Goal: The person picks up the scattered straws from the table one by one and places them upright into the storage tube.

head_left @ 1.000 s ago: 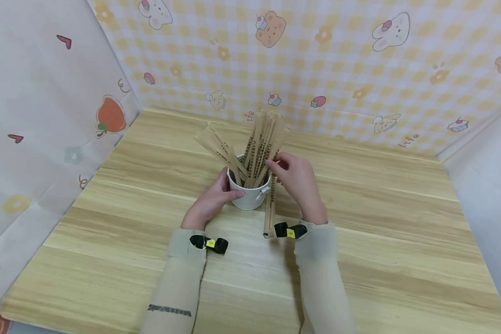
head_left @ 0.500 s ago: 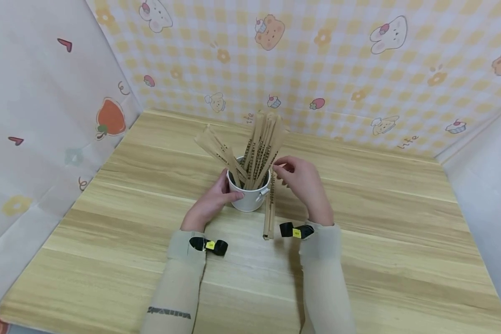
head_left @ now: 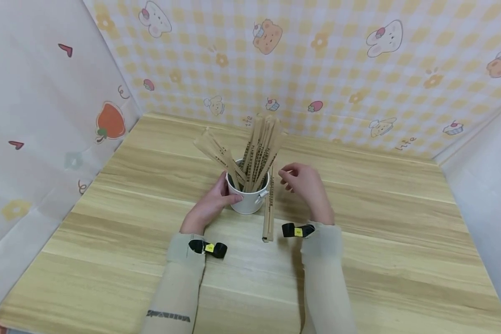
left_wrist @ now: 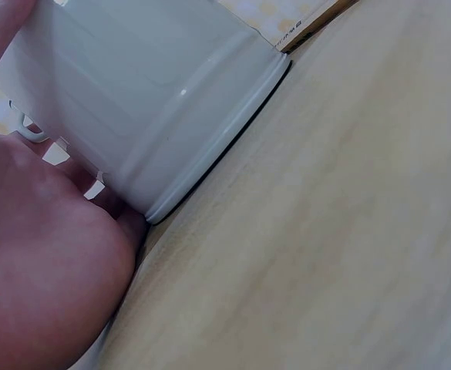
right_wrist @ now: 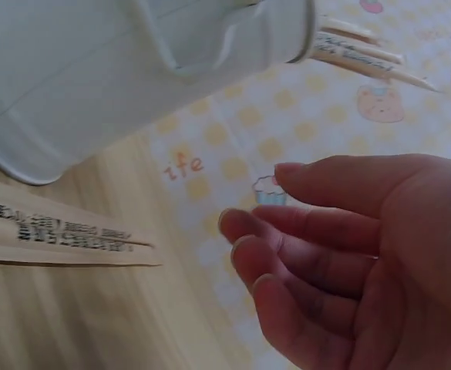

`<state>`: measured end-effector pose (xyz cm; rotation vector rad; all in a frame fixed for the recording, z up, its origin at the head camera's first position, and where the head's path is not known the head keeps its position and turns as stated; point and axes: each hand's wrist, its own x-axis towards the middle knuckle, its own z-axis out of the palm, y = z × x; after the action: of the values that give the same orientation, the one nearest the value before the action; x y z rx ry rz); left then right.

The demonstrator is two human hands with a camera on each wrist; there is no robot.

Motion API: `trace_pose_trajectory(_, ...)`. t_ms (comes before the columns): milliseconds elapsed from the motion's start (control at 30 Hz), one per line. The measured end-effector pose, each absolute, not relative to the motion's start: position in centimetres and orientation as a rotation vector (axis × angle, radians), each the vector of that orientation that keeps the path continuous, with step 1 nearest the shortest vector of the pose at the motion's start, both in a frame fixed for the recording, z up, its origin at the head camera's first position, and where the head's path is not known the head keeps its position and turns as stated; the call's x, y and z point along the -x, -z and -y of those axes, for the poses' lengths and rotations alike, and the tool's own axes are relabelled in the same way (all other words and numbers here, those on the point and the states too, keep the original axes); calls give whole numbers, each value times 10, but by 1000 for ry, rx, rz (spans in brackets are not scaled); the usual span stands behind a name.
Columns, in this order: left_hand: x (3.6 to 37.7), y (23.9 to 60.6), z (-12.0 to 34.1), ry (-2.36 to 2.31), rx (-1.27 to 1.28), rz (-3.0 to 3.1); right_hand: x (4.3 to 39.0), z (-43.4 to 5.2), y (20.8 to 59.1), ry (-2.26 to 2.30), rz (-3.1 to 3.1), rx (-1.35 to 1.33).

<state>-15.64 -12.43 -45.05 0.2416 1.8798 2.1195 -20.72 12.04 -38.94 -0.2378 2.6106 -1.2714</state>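
My left hand grips a small white metal bucket, thumb over its near side and fingers round its left. Several paper-wrapped straws with dark print stand in the bucket, most leaning back and a few tilting left. On the table just right of the bucket lie wrapped straws. Beside them my right hand hovers with loosely bent fingers. In the right wrist view a gap shows between its thumb and fingers, and nothing is held. The bucket's base sits on the table in the left wrist view.
The wood-grain table reaches back to a wall cloth with yellow checks and cartoon prints. White printed cloth hangs along the left side, and a pale wall stands at the right. A small wire handle sticks out from the bucket.
My right hand has drawn away from the straws at the bucket's right rim, moving right and slightly nearer. The left hand keeps its grip on the bucket. The head view has tilted up slightly.
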Motion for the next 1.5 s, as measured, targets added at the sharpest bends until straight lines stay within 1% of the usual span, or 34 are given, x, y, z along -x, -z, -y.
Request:
trace_pose_trajectory(233,156,449,124,-2133,-262,-1866,210,-115,402,1151,-2591,171)
trace_pose_trajectory(533,155,449,124,-2125,-215,-1871,210,-110,419,1026,-2549,64)
trace_pose_trajectory(867,155,451,122,-2090,-225,-1906,206,-105,431,1088,-2548,18)
trace_pose_trajectory(1033,152,450,122,-2084,-181,-1916,204,-104,433,1103,-2542,5)
trace_pose_trajectory(1500,150,450,123,-2092,-215,-1910,203,-102,433,1103,-2493,1)
